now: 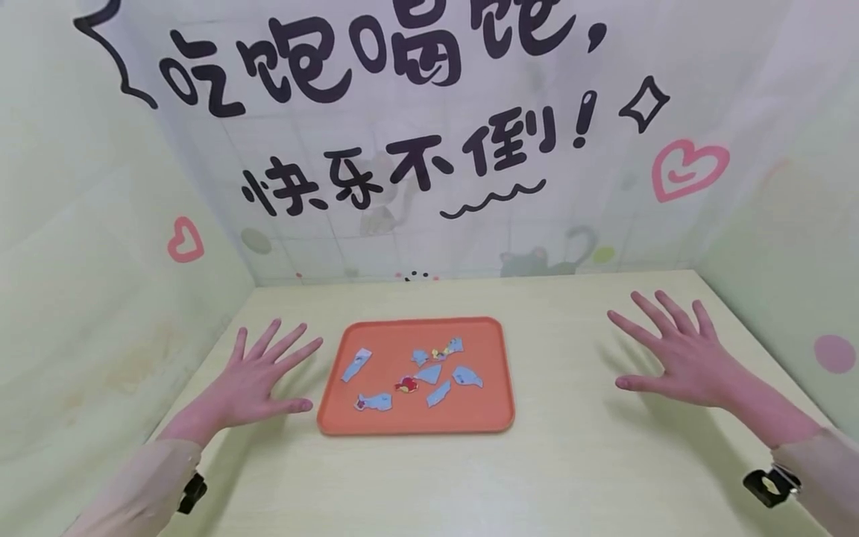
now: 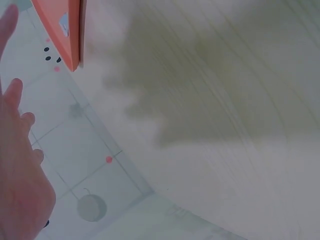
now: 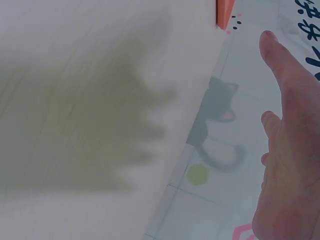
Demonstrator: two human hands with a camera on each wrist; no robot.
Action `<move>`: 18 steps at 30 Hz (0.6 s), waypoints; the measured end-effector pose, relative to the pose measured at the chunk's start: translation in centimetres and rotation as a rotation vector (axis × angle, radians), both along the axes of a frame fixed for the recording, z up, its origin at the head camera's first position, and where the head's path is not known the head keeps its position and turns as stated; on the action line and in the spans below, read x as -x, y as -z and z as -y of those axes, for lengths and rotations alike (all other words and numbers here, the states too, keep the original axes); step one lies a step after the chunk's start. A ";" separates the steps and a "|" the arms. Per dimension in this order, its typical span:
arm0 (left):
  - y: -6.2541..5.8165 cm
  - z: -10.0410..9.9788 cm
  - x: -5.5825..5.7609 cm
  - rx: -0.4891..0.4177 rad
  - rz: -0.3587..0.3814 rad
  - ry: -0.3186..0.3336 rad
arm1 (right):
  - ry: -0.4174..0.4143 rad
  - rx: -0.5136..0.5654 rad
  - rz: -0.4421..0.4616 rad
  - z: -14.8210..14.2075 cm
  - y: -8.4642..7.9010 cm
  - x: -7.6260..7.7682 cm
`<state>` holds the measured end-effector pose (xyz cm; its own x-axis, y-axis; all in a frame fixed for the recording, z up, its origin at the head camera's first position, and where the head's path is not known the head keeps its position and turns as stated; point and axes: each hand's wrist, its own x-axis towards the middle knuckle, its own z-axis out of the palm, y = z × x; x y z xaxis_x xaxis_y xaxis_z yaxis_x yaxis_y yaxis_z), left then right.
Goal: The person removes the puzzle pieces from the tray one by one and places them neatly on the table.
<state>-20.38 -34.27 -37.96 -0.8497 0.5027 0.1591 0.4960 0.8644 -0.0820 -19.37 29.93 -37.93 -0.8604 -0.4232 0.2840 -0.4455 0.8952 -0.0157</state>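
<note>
An orange tray (image 1: 416, 421) lies on the table, bearing several irregular pieces of light-blue printed paper, among them a long strip (image 1: 356, 365) at the left and a red-printed piece (image 1: 406, 384) near the middle. My left hand (image 1: 258, 384) is held above the table to the tray's left, fingers spread and straight, holding nothing. On the far right, well apart from the tray, my right hand (image 1: 684, 358) hovers with its fingers spread too, also holding nothing. Each hand casts a shadow on the tabletop in its wrist view.
The pale wooden table (image 1: 564, 477) is bounded by a printed cloth backdrop (image 1: 429, 246) with black lettering behind and cloth side walls (image 1: 80, 298). A black wrist device (image 1: 193, 492) sits at the left cuff and another device (image 1: 772, 486) at the right cuff.
</note>
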 end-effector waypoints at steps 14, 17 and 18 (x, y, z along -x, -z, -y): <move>0.8 -0.1 -0.4 -0.096 0.024 -0.019 | -0.060 -0.017 -0.015 2.7 -1.3 2.1; 1.1 -0.2 -0.5 -0.125 0.043 -0.024 | -0.071 -0.013 -0.008 3.6 -1.6 2.7; 1.2 -0.2 -0.5 -0.133 0.048 -0.027 | -0.076 -0.013 -0.005 3.9 -1.7 2.9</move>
